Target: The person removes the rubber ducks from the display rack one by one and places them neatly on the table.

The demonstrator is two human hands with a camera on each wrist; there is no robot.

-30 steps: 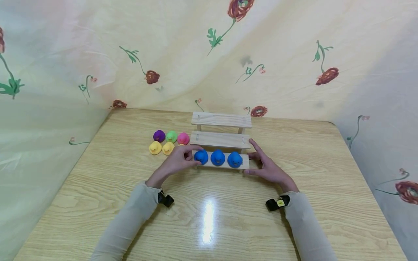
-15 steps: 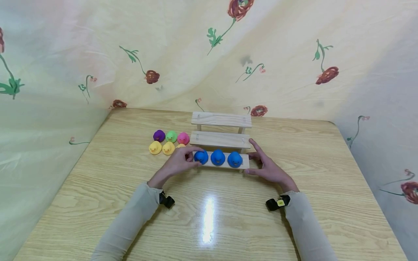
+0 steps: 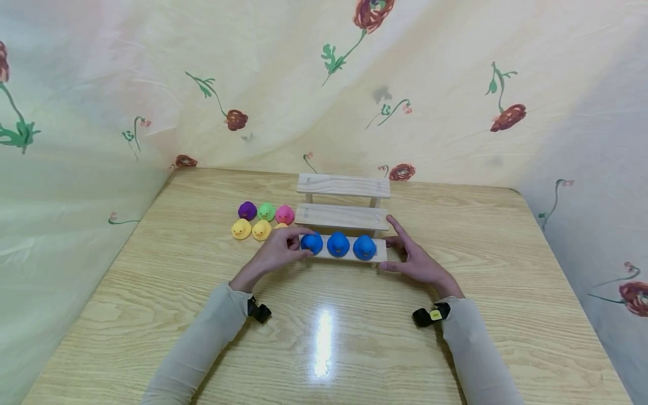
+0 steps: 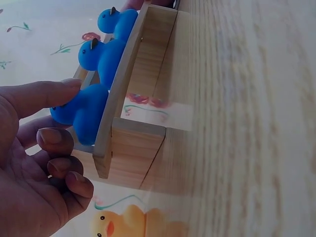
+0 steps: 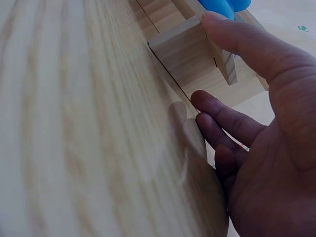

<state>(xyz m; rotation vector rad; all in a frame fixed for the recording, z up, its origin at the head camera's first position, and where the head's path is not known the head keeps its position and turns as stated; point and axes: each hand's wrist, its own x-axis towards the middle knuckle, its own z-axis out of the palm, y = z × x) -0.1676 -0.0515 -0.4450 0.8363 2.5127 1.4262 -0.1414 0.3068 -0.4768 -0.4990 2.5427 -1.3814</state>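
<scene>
A stepped wooden stand [image 3: 341, 216] has three blue rubber ducks on its lowest step. My left hand [image 3: 275, 248] pinches the leftmost blue duck [image 3: 311, 242] between thumb and index finger; the other fingers curl loosely below, as the left wrist view shows. Beside it stand the middle duck [image 3: 338, 244] and the right duck [image 3: 364, 248]. My right hand [image 3: 417, 263] is at the stand's right end, index finger stretched out. In the right wrist view its thumb touches the front edge of the step, near the wooden end support [image 5: 182, 52].
Left of the stand sit a purple duck [image 3: 247, 211], a green duck [image 3: 266, 212] and a pink duck [image 3: 285, 215]. Yellow ducks [image 3: 241, 229] line up in front of them, one partly behind my left hand. A flowered cloth [image 3: 283, 84] hangs behind the wooden table [image 3: 385, 349].
My left hand has shifted very slightly at the leftmost blue duck. My right hand and the stand look the same.
</scene>
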